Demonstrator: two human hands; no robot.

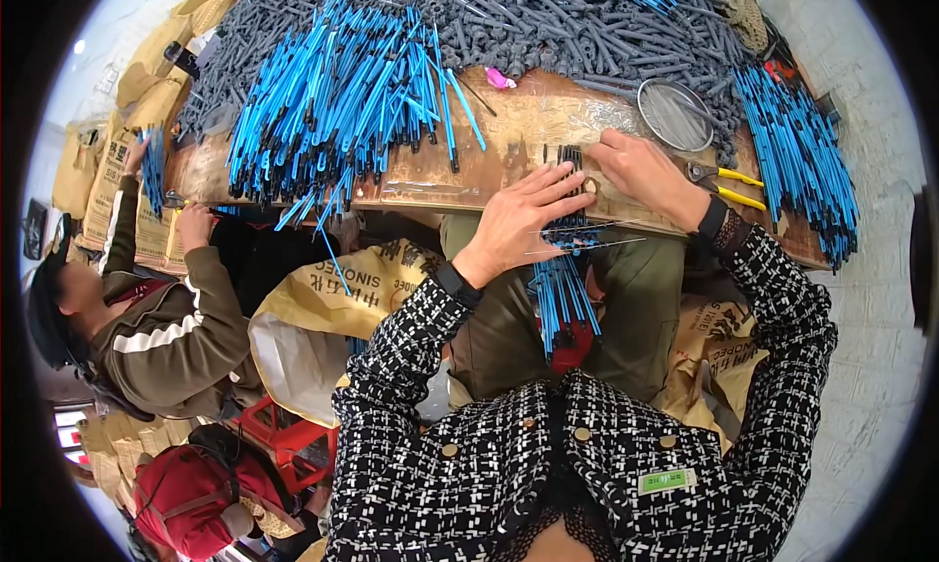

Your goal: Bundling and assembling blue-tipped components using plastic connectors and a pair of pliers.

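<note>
A bundle of thin blue sticks (562,303) with black ends lies across the near table edge and reaches down over my lap. My left hand (528,220) grips this bundle from above, its fingers laid across the black ends. Several thin metal rods (611,242) stick out sideways from beneath that hand. On the bundle's right, my right hand (641,176) rests low over the table with its fingers bent and closed together. What its fingertips hold, if anything, is too small to tell. Yellow-handled pliers (729,185) lie beside my right wrist.
A large heap of blue sticks (333,102) covers the table's left part, another pile (797,161) its right end. Grey plastic tubes (548,24) fill the back. A round clear-covered dish (675,115) sits near my right hand. At left, a co-worker (176,317) handles blue sticks.
</note>
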